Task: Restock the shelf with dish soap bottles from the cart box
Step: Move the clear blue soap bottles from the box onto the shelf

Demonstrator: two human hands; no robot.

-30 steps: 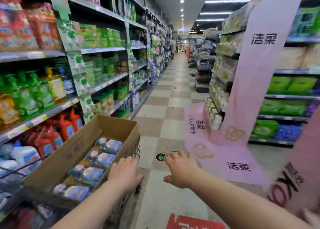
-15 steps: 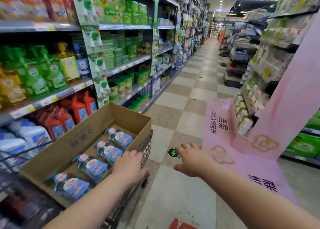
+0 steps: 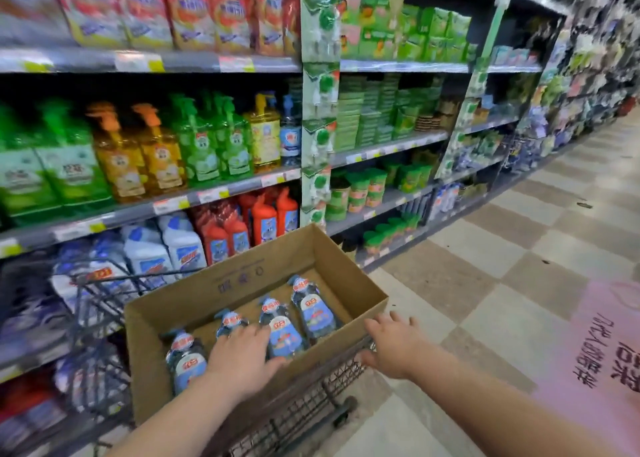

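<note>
An open cardboard box (image 3: 221, 287) sits in a wire cart (image 3: 311, 397). Several dark dish soap bottles with blue labels lie flat inside, one at the far right (image 3: 313, 309) and another beside it (image 3: 282, 332). My left hand (image 3: 239, 359) reaches over the box's near wall, palm down, fingers spread on a middle bottle (image 3: 230, 320). I cannot see a grip. My right hand (image 3: 394, 344) is at the box's near right corner, fingers apart, thumb by the cart rim. The shelf (image 3: 225, 190) beside the cart holds green and orange pump bottles (image 3: 156, 152).
Red bottles (image 3: 263, 217) and white-blue bottles (image 3: 180, 245) fill the lower shelf behind the cart. A second wire basket (image 3: 100, 304) stands left of the box. The checkered aisle floor (image 3: 502, 266) runs to the right, with a pink floor display (image 3: 602, 346) at the right edge.
The view has swung left toward the shelf. My left hand moved from the box's near edge onto the bottles inside. My right hand came in from over the floor to the box corner.
</note>
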